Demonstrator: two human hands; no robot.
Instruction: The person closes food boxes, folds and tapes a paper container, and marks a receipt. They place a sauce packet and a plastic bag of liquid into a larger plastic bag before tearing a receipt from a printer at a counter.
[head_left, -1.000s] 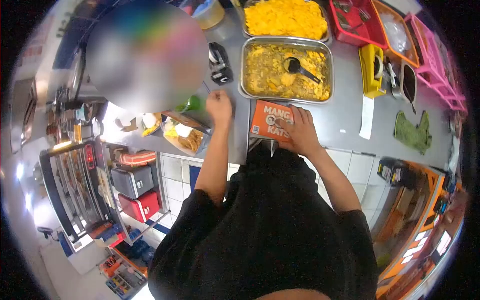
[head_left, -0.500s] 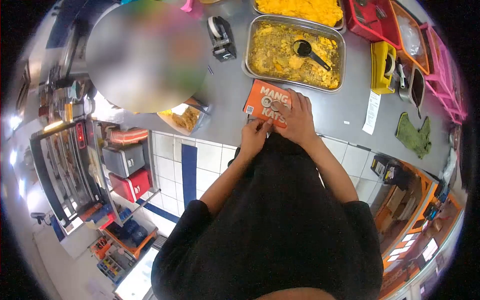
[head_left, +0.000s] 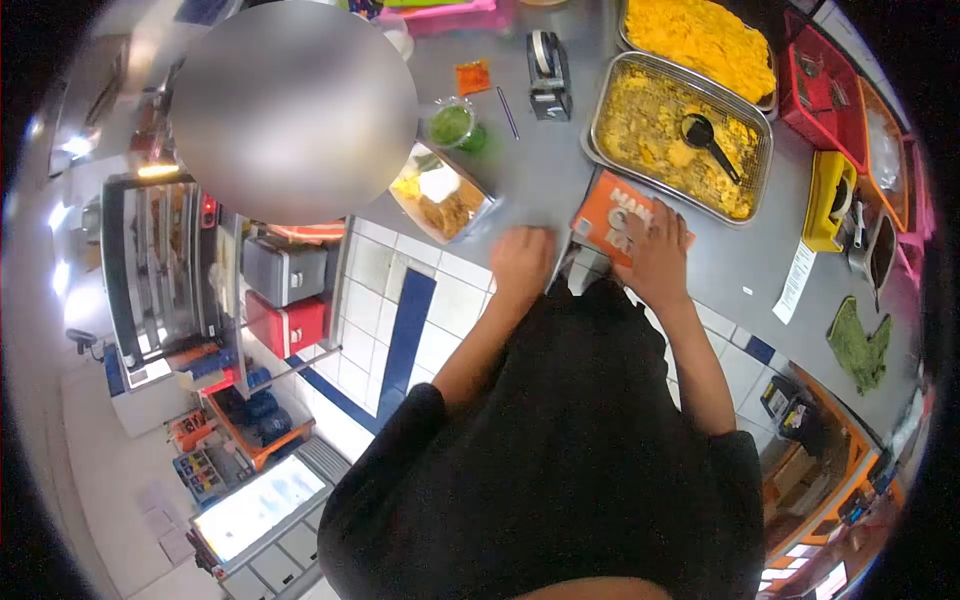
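An orange box with pale lettering (head_left: 602, 212) lies at the front edge of the steel counter (head_left: 552, 180). My right hand (head_left: 657, 255) rests over its right part, fingers apart and pressing on the lid. To the left of the box is my left hand (head_left: 523, 262), at the counter's edge, its fingers curled and blurred; what they hold, if anything, is hidden. Left of that hand, an open box of food (head_left: 440, 200) contains a fried piece and something white. Behind the orange box, a wire-lined tray of yellow crumbs (head_left: 650, 130) holds a black scoop (head_left: 712, 148).
At the back stand a tape dispenser (head_left: 549, 80), a green cup (head_left: 453, 124), an orange sachet (head_left: 472, 76) and a pen (head_left: 508, 112). Rightward are a yellow dispenser (head_left: 829, 200), a paper slip (head_left: 795, 283), a green cloth (head_left: 860, 345) and a red basket (head_left: 820, 90).
The view has turned, so the counter items appear farther right. My left hand has let go of the orange box and moved left; my right hand remains on it.
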